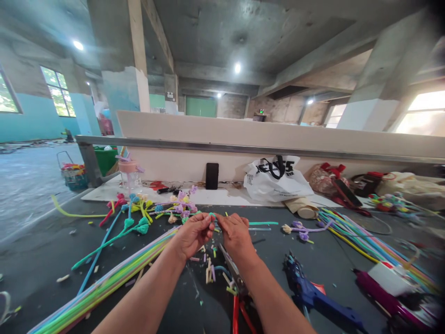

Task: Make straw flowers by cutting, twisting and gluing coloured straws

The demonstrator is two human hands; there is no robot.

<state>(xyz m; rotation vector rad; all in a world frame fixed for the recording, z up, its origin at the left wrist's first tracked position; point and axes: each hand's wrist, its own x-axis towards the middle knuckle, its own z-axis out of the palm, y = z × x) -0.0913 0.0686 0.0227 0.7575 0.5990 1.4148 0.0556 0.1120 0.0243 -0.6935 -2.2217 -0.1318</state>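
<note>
Both my hands meet over the middle of the dark table. In my left hand (197, 232) the thumb and forefinger pinch the curled end of a teal pipe cleaner (264, 223). My right hand (236, 232) grips the same pipe cleaner with bent fingers, and its straight length sticks out to the right. Scissors with red handles (235, 311) lie beneath my right wrist, partly hidden by it. Short cut pieces of pipe cleaner (210, 271) are scattered below my hands. Just behind my left hand lie finished pipe cleaner flowers (182, 202) in purple and cream.
A bundle of long pipe cleaners (128, 264) lies at left, another (368, 246) at right. A blue glue gun (316, 292) and a purple tool (385, 290) rest at front right. A phone (212, 176) leans against the back panel, left of a white bag (274, 181).
</note>
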